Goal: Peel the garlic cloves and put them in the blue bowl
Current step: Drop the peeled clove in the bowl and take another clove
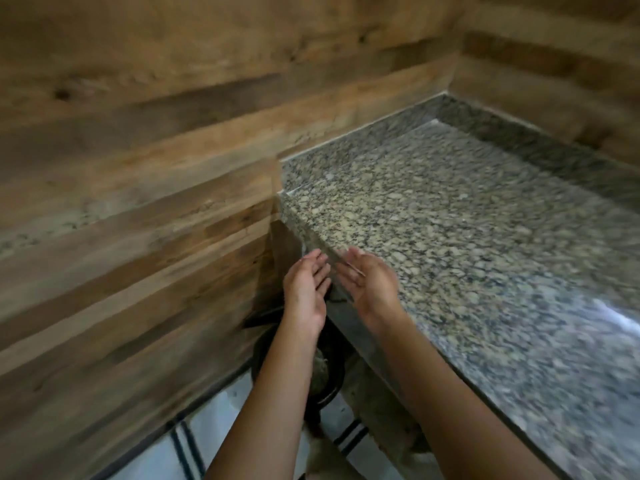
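Observation:
Both my hands are held out side by side past the left end of a speckled granite counter (pixel 450 216). My left hand (pixel 306 289) is open, fingers together and stretched forward, with nothing in it. My right hand (pixel 369 284) is open too, palm turned toward the left hand, and holds nothing that I can see. A narrow gap separates the two hands. No garlic cloves and no blue bowl appear in this view. The picture is blurred by motion.
A wooden plank wall (pixel 138 168) runs along the left and behind the counter. Below my hands, on the floor, stands a dark round bin (pixel 329 372) with something in it. The floor has white tiles (pixel 214 427) with dark lines.

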{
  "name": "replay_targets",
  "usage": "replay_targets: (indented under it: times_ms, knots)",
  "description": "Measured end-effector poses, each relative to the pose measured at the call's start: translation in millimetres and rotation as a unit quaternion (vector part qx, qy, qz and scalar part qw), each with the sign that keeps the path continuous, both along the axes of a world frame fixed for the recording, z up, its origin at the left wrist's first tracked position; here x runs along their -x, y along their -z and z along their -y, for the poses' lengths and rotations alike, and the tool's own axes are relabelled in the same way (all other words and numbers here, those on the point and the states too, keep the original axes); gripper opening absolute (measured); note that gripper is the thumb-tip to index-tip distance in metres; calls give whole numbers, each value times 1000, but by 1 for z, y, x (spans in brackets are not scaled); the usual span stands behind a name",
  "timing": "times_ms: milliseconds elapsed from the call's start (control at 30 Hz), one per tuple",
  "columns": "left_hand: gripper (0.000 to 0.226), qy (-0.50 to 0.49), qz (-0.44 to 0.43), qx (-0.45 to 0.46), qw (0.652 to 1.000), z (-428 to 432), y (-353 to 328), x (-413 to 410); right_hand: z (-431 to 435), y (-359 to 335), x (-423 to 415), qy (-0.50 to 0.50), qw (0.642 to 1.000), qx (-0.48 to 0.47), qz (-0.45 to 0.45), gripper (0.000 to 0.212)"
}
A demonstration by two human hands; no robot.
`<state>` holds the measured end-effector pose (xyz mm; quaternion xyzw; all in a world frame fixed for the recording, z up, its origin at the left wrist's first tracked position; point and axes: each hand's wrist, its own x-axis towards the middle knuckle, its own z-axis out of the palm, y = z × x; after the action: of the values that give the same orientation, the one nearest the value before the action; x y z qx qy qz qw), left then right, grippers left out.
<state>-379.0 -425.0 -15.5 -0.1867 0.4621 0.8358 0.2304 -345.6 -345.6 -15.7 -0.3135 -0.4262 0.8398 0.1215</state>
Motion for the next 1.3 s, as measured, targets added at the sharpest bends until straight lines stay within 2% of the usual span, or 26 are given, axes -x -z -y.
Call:
replay_targets:
  times_ms: [200, 433, 633, 800, 867, 1067, 1133, 1300]
  knots:
    - [17, 148, -52, -8, 988, -103, -45, -71, -99, -47, -99, 178, 983, -26, -15, 24]
    - [22, 320, -108, -21, 941, -233, -60, -195, -210, -62, -251, 326, 944, -48, -13, 13]
    - [22, 419, -116, 1, 901, -332, -39, -308, -301, -39, -372, 400, 910, -88, 70, 11]
    - [22, 440, -130, 73, 886, -379, -18, -360, -359, -1, -432, 409, 879, -124, 209, 11]
    - [19, 420, -141, 104, 890, -388, -11, -367, -376, 15, -443, 388, 868, -156, 267, 3]
    - [12, 361, -172, 155, 903, -401, 2, -361, -399, 21, -445, 299, 822, -277, 399, 8]
    - [14, 366, -192, 188, 891, -401, 8, -359, -401, 22, -444, 288, 812, -288, 417, 9]
    - [19, 372, -192, 193, 887, -402, 13, -357, -397, 25, -440, 286, 792, -325, 430, 10]
